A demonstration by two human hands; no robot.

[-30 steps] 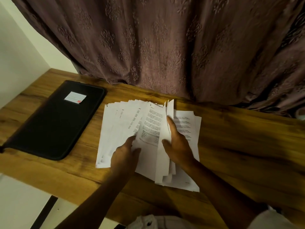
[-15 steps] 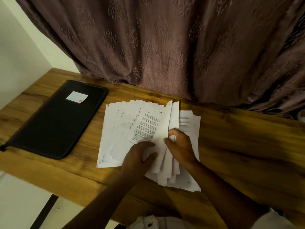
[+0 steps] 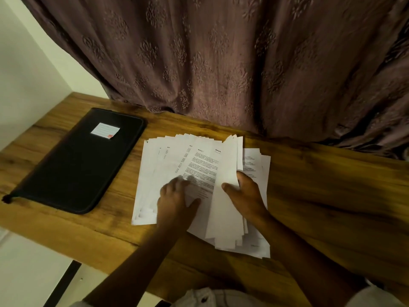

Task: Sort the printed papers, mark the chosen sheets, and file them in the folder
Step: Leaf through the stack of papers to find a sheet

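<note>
Several printed white papers [image 3: 170, 165] lie fanned out on the wooden desk [image 3: 332, 196]. My left hand [image 3: 177, 200] rests flat on the fanned sheets, fingers spread on the text page. My right hand [image 3: 245, 193] holds the raised edge of a few sheets [image 3: 228, 173] that stand tilted up, thumb in front and fingers behind. More printed sheets lie flat under my right hand. A black zipped folder [image 3: 73, 165] with a small white label [image 3: 105, 130] lies closed to the left of the papers.
A brown patterned curtain [image 3: 221, 63] hangs along the desk's back edge. A white wall [image 3: 26, 74] stands at the left. The desk's front edge runs just below my forearms, with pale floor beneath at lower left.
My left hand has slid up and right across the fanned sheets. My right hand has shifted its hold on the tilted sheets, which now lean further left over the text page.
</note>
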